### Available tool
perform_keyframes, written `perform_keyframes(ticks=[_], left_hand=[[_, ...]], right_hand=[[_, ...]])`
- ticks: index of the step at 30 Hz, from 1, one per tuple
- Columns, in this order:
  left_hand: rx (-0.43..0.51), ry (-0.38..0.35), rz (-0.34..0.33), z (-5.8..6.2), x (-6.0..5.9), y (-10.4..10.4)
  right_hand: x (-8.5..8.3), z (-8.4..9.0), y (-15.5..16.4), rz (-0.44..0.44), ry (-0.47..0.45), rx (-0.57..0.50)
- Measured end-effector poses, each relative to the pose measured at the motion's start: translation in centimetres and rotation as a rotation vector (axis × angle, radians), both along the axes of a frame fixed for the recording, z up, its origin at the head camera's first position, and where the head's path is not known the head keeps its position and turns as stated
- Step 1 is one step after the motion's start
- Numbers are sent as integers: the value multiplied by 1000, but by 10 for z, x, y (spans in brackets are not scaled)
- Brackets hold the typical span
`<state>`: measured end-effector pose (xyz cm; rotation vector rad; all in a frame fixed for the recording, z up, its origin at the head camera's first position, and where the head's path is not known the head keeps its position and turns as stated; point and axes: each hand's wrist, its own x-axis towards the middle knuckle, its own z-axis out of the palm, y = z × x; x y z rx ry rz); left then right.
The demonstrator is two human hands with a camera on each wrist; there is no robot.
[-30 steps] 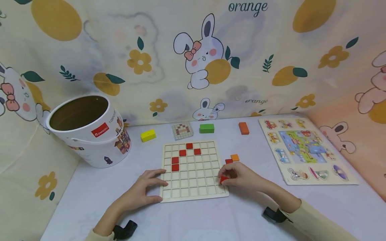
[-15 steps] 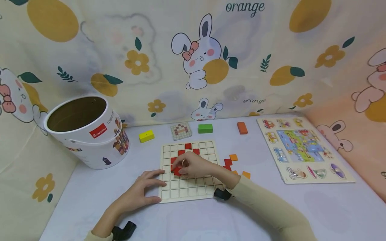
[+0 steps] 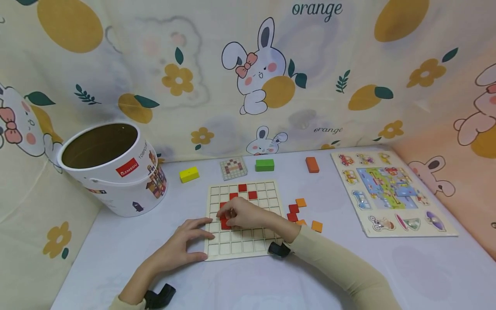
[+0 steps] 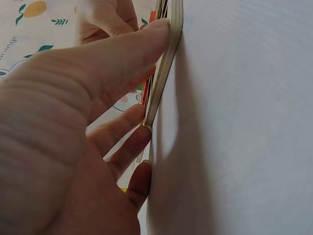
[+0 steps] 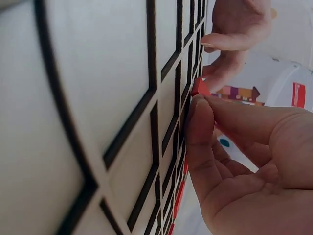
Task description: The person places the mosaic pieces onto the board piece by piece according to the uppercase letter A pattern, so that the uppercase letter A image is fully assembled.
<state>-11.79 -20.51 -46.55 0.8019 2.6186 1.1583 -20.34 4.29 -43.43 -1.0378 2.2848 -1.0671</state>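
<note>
left hand (image 3: pixel 186 241): flat on the desk (image 3: pixel 271 280) at the near left corner of the wooden grid board (image 3: pixel 248 247), fingers straight, fingertips pressed against the board's edge, grasping nothing. unchanged over the last second; it steadies the board.

right hand (image 3: pixel 242 214): a second ago it was off the board's right edge, pinching a red square tile. now it lies across the board's left-centre, thumb and fingers curled, pinching the red tile (image 5: pixel 200 88) against the grid; the wrist view shows the tile at a cell edge, whether fully seated cannot be told. over the last half second it has sunk slightly lower, which suggests the tile is being pressed into a cell below the two red tiles on the left column.

red tiles already set (image 3: pixel 243 187): a diagonal run from top centre down toward the left, partly hidden by the hand.

loose tiles (image 3: pixel 298 211): red and orange squares just right of the board, uncovered since the hand left.

pattern card (image 3: pixel 234 168), yellow block (image 3: pixel 189 174), green block (image 3: pixel 265 165), orange block (image 3: pixel 311 164): in a row beyond the board.

white bucket (image 3: pixel 116 172): far left, tilted, open.

picture puzzle board (image 3: pixel 391 191): far right.
</note>
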Motion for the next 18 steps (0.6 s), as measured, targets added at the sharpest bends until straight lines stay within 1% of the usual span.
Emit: perform_keyframes(ticks=[5, 10, 13, 16, 18], left_hand=[[0, -7, -3, 1, -1, 0], [8, -9, -3, 1, 0, -1], [14, -13, -3, 1, 0, -1], [14, -22, 2, 1, 0, 0], [8, -21, 3, 1, 0, 0]], right_hand=[[1, -1, -2, -19, 37, 16], [3, 1, -3, -5, 53, 9], [4, 3, -2, -10, 72, 12], [8, 7, 2, -26, 137, 43], [13, 13, 8, -31, 209, 99]])
